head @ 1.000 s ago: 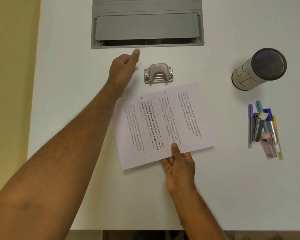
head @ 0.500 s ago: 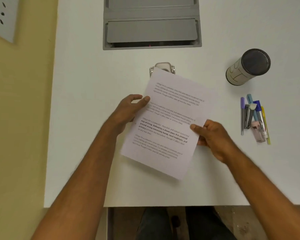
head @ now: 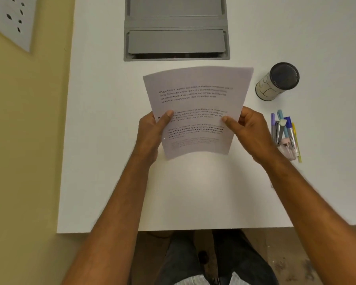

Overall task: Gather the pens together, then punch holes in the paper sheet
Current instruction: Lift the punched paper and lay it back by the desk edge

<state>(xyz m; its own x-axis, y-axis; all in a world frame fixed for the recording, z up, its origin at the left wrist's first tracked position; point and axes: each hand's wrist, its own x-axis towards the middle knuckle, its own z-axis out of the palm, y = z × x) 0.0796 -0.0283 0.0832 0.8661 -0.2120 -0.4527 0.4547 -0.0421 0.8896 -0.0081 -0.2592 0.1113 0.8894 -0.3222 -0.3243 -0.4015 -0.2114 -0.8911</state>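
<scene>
The left hand [head: 152, 130] and right hand [head: 249, 130] each grip a side of the white printed paper sheet [head: 195, 112], held above the white table [head: 103, 140].

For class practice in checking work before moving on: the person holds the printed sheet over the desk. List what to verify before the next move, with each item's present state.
1. Paper sheet gripped by left hand and right hand: ok.
2. Two punched holes at the sheet's left edge: ok.
3. Pens gathered in one bunch on the desk: ok.
4. Hole punch location: cannot tell, not visible.
5. Pen cup clear of the sheet: ok.
</scene>
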